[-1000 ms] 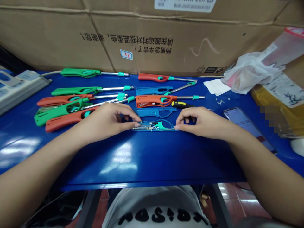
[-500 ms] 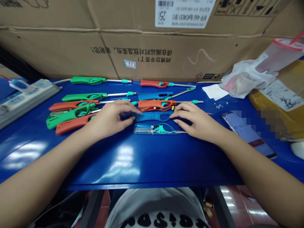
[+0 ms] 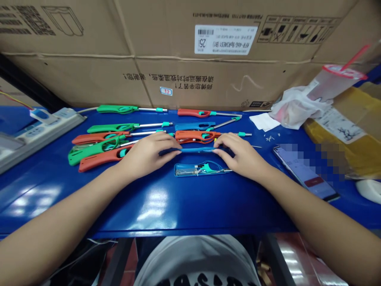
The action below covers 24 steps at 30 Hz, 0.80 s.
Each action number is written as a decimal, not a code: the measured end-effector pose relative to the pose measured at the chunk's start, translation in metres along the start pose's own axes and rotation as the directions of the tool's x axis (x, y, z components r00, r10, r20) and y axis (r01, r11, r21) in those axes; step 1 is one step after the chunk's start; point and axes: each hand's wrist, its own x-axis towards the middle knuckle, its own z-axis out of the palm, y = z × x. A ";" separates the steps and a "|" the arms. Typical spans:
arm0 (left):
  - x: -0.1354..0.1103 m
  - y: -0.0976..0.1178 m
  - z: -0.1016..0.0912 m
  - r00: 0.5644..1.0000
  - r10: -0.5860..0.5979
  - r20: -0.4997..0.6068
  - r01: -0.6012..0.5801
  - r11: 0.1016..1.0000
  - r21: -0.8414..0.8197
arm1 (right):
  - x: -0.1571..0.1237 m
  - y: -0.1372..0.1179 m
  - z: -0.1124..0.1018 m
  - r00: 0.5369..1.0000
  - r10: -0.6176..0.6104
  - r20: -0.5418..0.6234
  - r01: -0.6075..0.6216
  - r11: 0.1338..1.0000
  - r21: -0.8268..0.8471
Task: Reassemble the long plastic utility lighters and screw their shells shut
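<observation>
We'd say we're in some little workshop: opened-up blue lighter (image 3: 197, 171) on our shiny worktop (image 3: 202, 210), more long lighters (image 3: 101, 159) around, a power strip (image 3: 44, 128), big cardboard box (image 3: 95, 39) behind.

Left fingers (image 3: 167, 141) and right fingers (image 3: 225, 157) hold a blue shell (image 3: 196, 150) edgewise

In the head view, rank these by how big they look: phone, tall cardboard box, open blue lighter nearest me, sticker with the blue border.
1. Cardboard box
2. Phone
3. Open blue lighter, partly hidden by the right hand
4. Sticker
</observation>
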 end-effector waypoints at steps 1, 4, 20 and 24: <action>0.000 0.004 -0.001 0.999 0.006 -0.043 -0.006 1.000 0.003 | 0.000 -0.003 -0.001 0.998 0.045 -0.046 -0.042 0.998 0.048; -0.002 0.015 -0.004 0.989 0.033 -0.142 -0.030 0.999 0.017 | 0.000 -0.012 -0.002 0.969 0.233 -0.077 -0.200 0.933 0.299; -0.007 0.036 0.006 0.995 0.048 0.090 -0.032 0.986 -0.164 | -0.005 -0.018 -0.016 0.971 0.028 0.239 -0.058 0.991 0.118; -0.008 0.035 0.010 0.994 0.028 0.103 -0.009 0.983 -0.182 | -0.005 -0.014 -0.014 0.968 -0.063 0.244 0.046 0.996 0.074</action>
